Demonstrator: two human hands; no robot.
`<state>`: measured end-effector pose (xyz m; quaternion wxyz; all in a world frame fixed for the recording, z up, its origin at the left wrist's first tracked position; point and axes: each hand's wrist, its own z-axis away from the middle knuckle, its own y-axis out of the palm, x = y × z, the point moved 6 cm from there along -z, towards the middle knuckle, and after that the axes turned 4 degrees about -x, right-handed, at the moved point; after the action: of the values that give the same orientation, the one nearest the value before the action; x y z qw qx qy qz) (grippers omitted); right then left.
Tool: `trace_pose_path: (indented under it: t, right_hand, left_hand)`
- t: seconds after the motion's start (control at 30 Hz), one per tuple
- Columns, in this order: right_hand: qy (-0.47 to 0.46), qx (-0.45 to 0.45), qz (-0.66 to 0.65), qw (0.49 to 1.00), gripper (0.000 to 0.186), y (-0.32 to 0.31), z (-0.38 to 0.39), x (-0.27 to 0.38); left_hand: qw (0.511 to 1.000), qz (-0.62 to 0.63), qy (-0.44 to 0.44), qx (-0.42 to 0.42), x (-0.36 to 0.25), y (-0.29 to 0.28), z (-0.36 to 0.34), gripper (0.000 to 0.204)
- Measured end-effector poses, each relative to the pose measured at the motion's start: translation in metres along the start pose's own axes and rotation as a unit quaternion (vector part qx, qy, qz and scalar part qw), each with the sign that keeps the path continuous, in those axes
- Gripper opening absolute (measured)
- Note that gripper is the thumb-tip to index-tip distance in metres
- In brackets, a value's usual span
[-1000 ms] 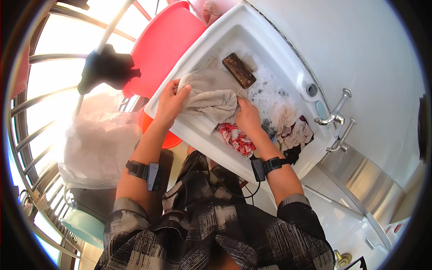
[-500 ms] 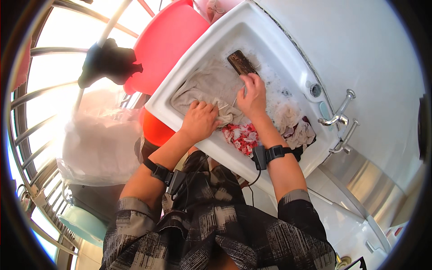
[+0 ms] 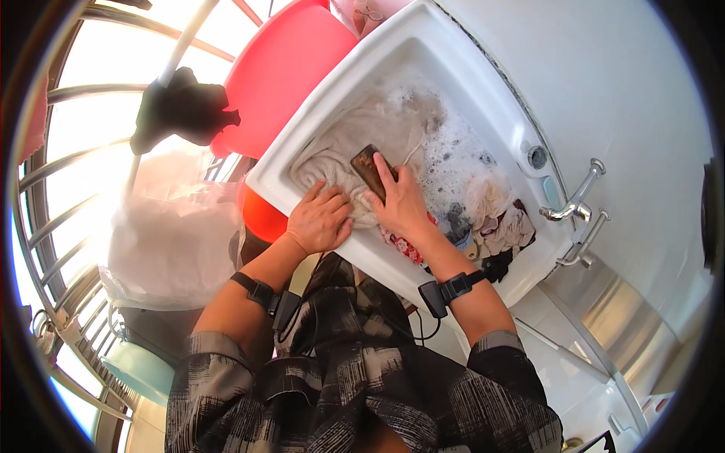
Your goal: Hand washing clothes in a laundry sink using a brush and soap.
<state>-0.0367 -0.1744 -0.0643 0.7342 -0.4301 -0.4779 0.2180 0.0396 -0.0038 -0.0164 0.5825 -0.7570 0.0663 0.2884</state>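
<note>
A white sink point(image 3: 521, 124) holds foamy water and wet clothes. My right hand point(image 3: 402, 204) is closed on a dark brown, block-shaped scrub brush point(image 3: 370, 171), its fingers over the back. The brush's underside is hidden against a bunched greyish-beige cloth point(image 3: 332, 155). At the sink's near left edge, my left hand point(image 3: 320, 219) grips that cloth, with bent fingers pressing down on it. Red and white patterned fabric point(image 3: 404, 245) lies partly hidden under my right wrist. Beige garments point(image 3: 504, 226) and darker cloth are heaped at the right of the sink.
A tap point(image 3: 570, 208) is on the wall at the right, with a blue soap bar point(image 3: 551, 191) on the rim beside it. A large pink basin point(image 3: 283, 68) stands left of the sink, an orange one point(image 3: 263, 217) below it. Black cloth point(image 3: 181, 109) hangs on a rail.
My right hand has brought the brush from the far part of the sink toward me, onto the cloth. My left hand has shifted slightly left and nearer. The grey cloth is more bunched.
</note>
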Motion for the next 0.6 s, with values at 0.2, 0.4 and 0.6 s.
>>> trace_pose_path:
  t: [0.2,0.4,0.6]
  right_hand:
    - [0.032,-0.019,0.109,0.993,0.078,-0.007,-0.06,-0.032]
    - [0.037,-0.002,-0.006,0.999,0.073,0.01,-0.038,0.023]
    - [0.007,-0.026,0.109,0.994,0.07,-0.015,-0.081,-0.029]
  left_hand:
    - [0.998,0.013,0.001,0.055,-0.004,0.012,-0.006,0.016]
    - [0.999,0.0,-0.003,0.038,0.0,0.005,0.0,0.018]
    - [0.999,-0.024,0.0,0.049,-0.005,0.009,-0.009,0.019]
